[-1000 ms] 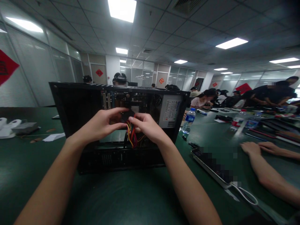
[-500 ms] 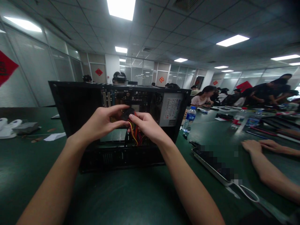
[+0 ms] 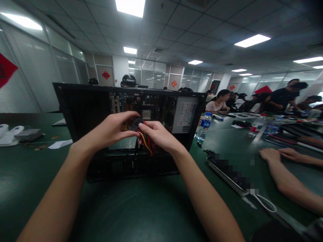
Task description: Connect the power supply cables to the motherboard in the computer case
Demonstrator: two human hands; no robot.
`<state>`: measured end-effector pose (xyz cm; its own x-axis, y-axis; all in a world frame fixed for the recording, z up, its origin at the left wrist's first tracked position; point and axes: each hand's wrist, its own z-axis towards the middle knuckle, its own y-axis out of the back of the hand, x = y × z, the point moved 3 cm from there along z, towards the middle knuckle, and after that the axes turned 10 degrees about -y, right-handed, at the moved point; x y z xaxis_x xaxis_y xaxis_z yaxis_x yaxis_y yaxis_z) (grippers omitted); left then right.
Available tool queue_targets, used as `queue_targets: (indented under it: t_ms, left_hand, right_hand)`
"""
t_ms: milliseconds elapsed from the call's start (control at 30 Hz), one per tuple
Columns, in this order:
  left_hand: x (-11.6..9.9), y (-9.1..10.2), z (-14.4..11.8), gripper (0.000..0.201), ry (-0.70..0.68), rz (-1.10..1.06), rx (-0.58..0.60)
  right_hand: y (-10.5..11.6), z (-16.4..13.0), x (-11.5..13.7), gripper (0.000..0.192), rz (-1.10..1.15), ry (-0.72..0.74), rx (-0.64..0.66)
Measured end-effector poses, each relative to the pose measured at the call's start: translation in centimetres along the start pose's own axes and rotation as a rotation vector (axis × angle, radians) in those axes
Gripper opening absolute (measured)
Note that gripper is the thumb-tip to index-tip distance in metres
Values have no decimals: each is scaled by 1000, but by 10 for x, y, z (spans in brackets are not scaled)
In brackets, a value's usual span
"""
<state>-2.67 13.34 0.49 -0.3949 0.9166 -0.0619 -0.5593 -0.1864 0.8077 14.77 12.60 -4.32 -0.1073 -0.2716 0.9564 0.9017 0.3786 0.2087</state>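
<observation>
Black connector (image 3: pixel 135 123) between left hand (image 3: pixel 109 131) and right hand (image 3: pixel 158 135) fingertips.

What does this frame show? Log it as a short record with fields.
setting: shared green table, office room
left hand: grip on black connector
right hand: pinching the same connector at its coloured wires
behind hands: open computer case, power supply
nearby: water bottle; another person's forearm

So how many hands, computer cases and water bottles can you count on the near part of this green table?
Hands: 4 – left hand, right hand, a neighbour's two
Computer case: 1
Water bottles: 1
Total: 6
</observation>
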Motion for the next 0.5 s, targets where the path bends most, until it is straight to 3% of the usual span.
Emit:
queue_targets:
  t_ms: [167, 267, 367, 433, 500]
  left_hand:
    - [11, -7, -1, 67, -38, 42, 27]
    - [14, -11, -1, 65, -39, 1, 15]
    - [19, -16, -1, 57, -25, -99, 37]
    - [23, -21, -2, 55, 10, -170, 57]
    - [29, -26, -3, 55, 56, -215, 64]
  right_hand:
    - [20, 0, -11, 30, -581, 430, -440]
    - [19, -2, -19, 38, -964, 715, -491]
    - [12, -4, -24, 28, -1177, 958, -534]
    - [8, -2, -27, 24, -1221, 1031, -519]
    - [6, 2, -30, 25, -1236, 1010, -496]
